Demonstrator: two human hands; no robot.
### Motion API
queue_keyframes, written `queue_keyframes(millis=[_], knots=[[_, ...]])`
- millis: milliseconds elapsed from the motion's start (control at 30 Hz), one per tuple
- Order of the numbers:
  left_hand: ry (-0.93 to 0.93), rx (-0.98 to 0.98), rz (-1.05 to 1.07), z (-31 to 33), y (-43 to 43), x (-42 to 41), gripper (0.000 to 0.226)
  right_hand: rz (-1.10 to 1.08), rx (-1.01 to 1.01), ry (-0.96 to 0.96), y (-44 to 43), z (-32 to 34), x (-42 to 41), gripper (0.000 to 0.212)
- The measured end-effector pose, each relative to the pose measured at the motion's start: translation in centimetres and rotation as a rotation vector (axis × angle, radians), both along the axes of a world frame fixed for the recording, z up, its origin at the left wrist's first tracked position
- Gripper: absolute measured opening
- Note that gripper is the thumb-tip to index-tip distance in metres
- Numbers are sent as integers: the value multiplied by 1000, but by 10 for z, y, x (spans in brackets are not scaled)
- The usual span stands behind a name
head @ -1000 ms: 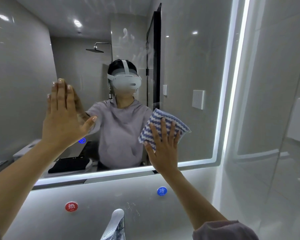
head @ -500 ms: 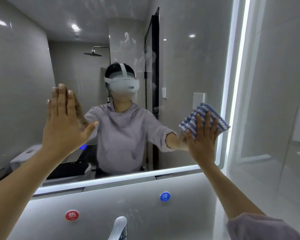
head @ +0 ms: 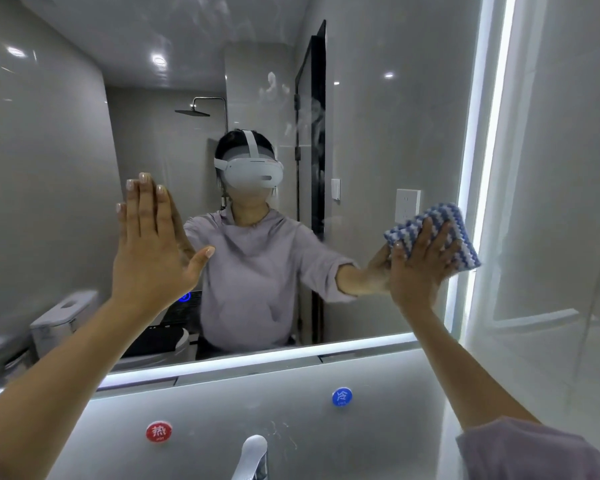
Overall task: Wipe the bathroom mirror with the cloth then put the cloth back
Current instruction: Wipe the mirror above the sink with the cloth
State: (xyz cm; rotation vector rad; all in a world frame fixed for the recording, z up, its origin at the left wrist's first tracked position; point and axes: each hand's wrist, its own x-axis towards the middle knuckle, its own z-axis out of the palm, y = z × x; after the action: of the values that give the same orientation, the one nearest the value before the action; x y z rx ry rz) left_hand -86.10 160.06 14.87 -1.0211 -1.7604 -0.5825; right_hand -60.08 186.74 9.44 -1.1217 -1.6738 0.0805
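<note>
A large bathroom mirror (head: 378, 133) with a lit edge fills the wall ahead. My right hand (head: 418, 268) presses a folded blue-and-white striped cloth (head: 440, 230) flat against the glass near the mirror's lower right corner, fingers spread over it. Further left, my left hand (head: 153, 244) lies flat on the mirror, fingers together and thumb out, holding nothing. Smears show on the glass above the middle. The mirror reflects a person in a headset and both arms.
Below the mirror a chrome faucet (head: 253, 457) rises at the bottom centre, between a red hot-water sticker (head: 158, 432) and a blue cold-water sticker (head: 342, 397) on the wall. A glossy tiled side wall (head: 551, 202) stands close on the right.
My right hand has slid the cloth across the mirror from the middle to the right edge. The left hand has stayed pressed in the same place.
</note>
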Motion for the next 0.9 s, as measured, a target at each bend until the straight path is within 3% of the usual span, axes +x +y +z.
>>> queue_keyframes(millis=[133, 267, 533, 633, 900], knots=[[6, -7, 4, -1, 0, -2, 101, 42, 166, -139, -40, 7, -43, 75], [0, -19, 13, -1, 0, -2, 102, 110, 416, -298, -79, 6, -88, 71], [2, -12, 17, 1, -3, -1, 103, 172, 529, -370, -89, 9, -92, 63], [7, -2, 10, 0, -3, -2, 104, 148, 507, -348, -67, 13, -80, 64], [-1, -13, 7, 0, -4, 1, 102, -24, 213, -132, -4, 30, -11, 63]])
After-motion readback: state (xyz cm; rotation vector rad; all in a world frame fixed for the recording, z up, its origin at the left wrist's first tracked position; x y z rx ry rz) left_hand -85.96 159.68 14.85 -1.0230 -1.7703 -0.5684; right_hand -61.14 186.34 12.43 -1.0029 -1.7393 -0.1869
